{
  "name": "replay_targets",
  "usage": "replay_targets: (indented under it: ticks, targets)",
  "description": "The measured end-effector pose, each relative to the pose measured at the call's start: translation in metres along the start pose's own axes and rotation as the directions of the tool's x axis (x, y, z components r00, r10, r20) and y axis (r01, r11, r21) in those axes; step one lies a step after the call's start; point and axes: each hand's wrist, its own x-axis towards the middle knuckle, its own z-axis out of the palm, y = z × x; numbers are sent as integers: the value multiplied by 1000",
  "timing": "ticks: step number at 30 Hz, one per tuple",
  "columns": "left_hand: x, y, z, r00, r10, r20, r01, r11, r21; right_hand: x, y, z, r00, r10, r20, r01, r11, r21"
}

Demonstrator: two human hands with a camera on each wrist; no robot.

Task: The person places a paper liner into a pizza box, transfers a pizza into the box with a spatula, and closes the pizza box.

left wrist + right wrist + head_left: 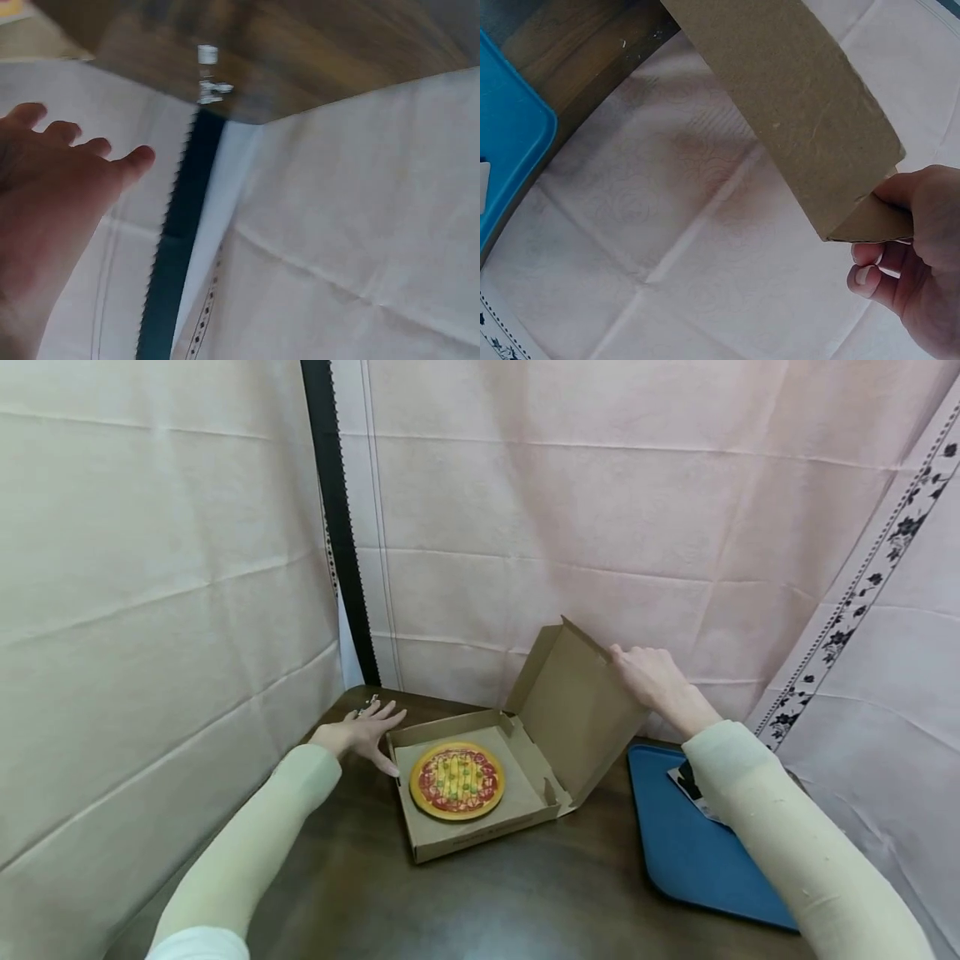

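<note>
A cardboard pizza box (480, 839) stands on the dark table with its lid (577, 710) raised to the right. Inside lies a round toy-like pizza (457, 781) with a yellow rim and red, yellow and green topping. My right hand (648, 677) grips the lid's upper edge. In the right wrist view, the right hand (930, 255) pinches a folded cardboard flap (874, 219) at the lid's corner. Beside the box's left wall is my left hand (363, 735), fingers spread, thumb near the rim. The left wrist view shows that hand (67, 180) with nothing in its grasp.
A blue tray (697, 860) lies to the right, with a flat black-and-white item (693, 789) on it, partly behind the right sleeve. Small shiny bits (369, 703) sit in the table's back left corner. Pale cloth curtains (570, 527) rise behind and at both sides.
</note>
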Motion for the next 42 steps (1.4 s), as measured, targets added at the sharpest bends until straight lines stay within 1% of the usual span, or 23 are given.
replay_targets:
  ticks: [2, 6, 9, 12, 16, 20, 25, 28, 32, 34, 36, 40, 42]
  targets:
    - [2, -5, 2, 1000, -20, 20, 20, 1000, -3, 0, -2, 0, 1000, -3, -4, 3, 1000, 7]
    - [3, -5, 3, 996, -62, 60, 63, 998, -21, -1, -4, 0, 1000, -8, -12, 8, 1000, 19]
    - [6, -4, 3, 993, -69, 90, 70, 998, -8, 0, -3, -1, 1000, -12, -19, 13, 1000, 22]
    - [11, -4, 4, 990, -74, 122, 77, 997, -14, 1, -3, -2, 999, -19, -34, 20, 1000, 24]
    - [11, -5, 3, 984, -101, 146, 107, 993, -40, 5, -4, -6, 998, -28, -55, 29, 999, 24]
    - [11, -2, 3, 983, -100, 157, 105, 994, -24, 6, -6, -6, 999, -27, -45, 28, 999, 26]
    - [10, 3, 6, 981, -107, 159, 106, 994, 16, 6, -8, -5, 999, -32, -39, 33, 999, 27]
    - [8, 4, 10, 981, -111, 162, 108, 994, 26, 7, -9, -6, 998, -41, -39, 42, 999, 26]
    - [3, 6, 18, 984, -99, 150, 103, 995, -15, 11, -10, -7, 997, -58, -49, 58, 998, 9]
    - [0, 9, 21, 987, -93, 135, 99, 994, -38, 14, -11, -9, 996, -70, -59, 70, 998, -1]
    - [-1, 13, 21, 989, -90, 113, 96, 994, -43, 17, -12, -11, 995, -77, -64, 76, 997, -10]
    - [-4, 23, 19, 995, -78, 57, 78, 997, 12, 24, -17, -15, 996, -78, -42, 78, 997, -16]
    - [-5, 28, 19, 996, -74, 40, 72, 996, 48, 27, -19, -16, 997, -79, -25, 79, 997, -11]
